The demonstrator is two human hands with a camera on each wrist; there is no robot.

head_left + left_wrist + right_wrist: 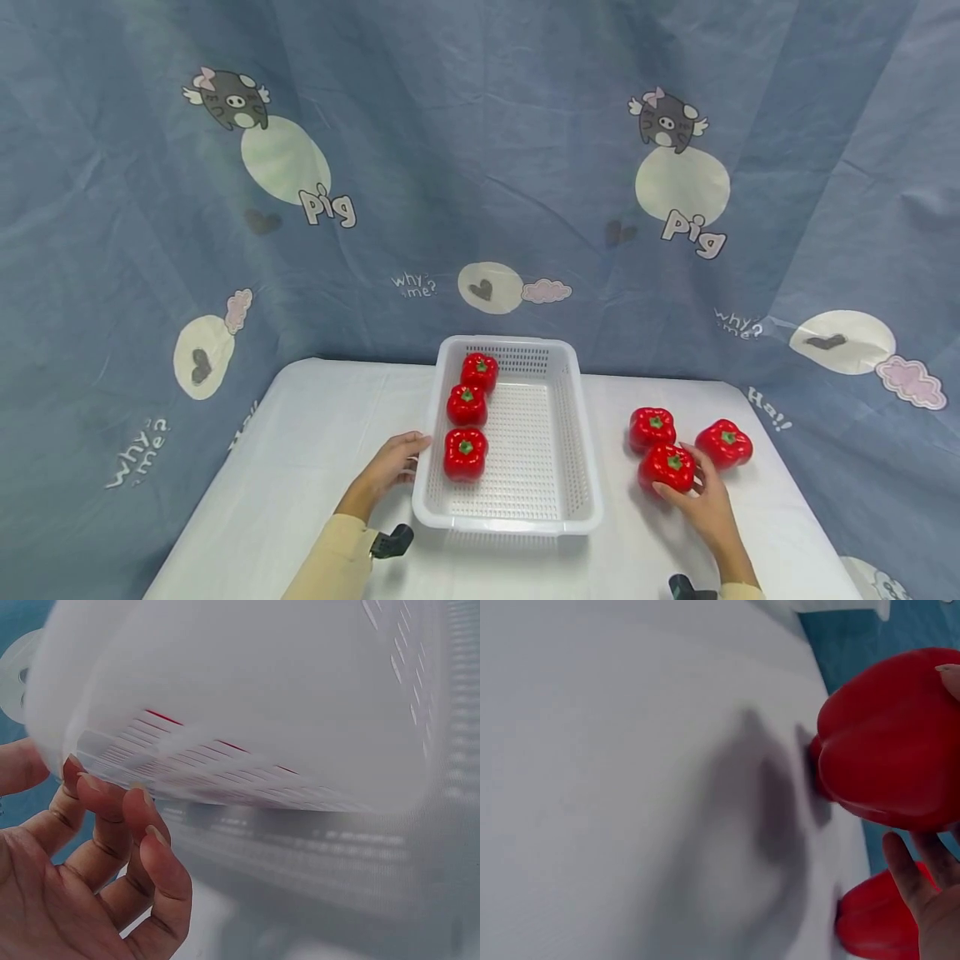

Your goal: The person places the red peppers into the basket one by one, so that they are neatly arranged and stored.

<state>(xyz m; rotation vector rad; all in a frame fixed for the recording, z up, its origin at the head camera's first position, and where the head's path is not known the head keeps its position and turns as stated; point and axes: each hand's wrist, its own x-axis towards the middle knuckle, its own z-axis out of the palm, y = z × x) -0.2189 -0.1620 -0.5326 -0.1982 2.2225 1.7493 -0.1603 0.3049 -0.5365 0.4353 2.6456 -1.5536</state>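
Note:
My left hand (390,465) grips the left rim of a white plastic basket (588,467). In the left wrist view its thumb lies at the outer edge and the fingers (169,877) curl beneath the rim. Three red bell peppers stand in a column along the basket's left side: a far one (480,372), a middle one (467,406) and a near one (465,455). On the right, my right hand (707,504) holds another red bell pepper (666,468) between thumb and fingers. The right wrist view shows this pepper (892,742) raised, its shadow on the table.
Two more red bell peppers lie on the white table (330,417): one (651,428) just behind the held one, another (724,444) to its right. A blue printed curtain (480,183) hangs behind the table and along its sides.

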